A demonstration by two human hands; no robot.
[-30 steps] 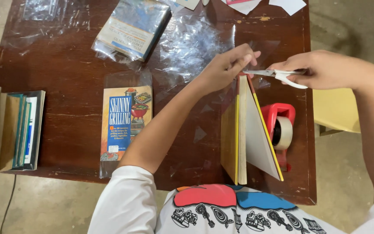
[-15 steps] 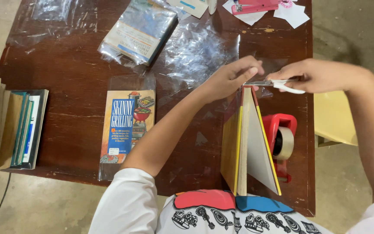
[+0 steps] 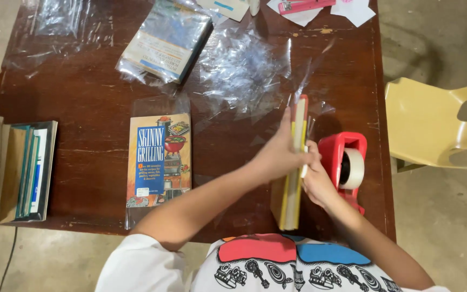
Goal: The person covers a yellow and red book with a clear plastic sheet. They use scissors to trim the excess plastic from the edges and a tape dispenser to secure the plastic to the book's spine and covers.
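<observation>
A thin yellow book (image 3: 293,178) with a red top edge stands upright on its edge on the dark wooden table (image 3: 82,108), closed. My left hand (image 3: 279,154) clasps its left cover and spine edge. My right hand (image 3: 317,181) presses against its right side, fingers curled on the white handle of a pair of scissors (image 3: 309,130) whose grey blades point up beside the book. Clear plastic film (image 3: 309,70) rises from the book's top.
A red tape dispenser (image 3: 347,162) stands right of my right hand. A cookbook in a plastic cover (image 3: 160,159) lies to the left, with a wrapped book (image 3: 166,40), crumpled clear plastic (image 3: 244,65), a pink stapler (image 3: 304,5), upright books (image 3: 17,170) and a yellow chair (image 3: 439,124) around.
The book, spread open like a tent before, is now closed. Both hands have dropped from its top edge to its sides, and the scissors came in against the book.
</observation>
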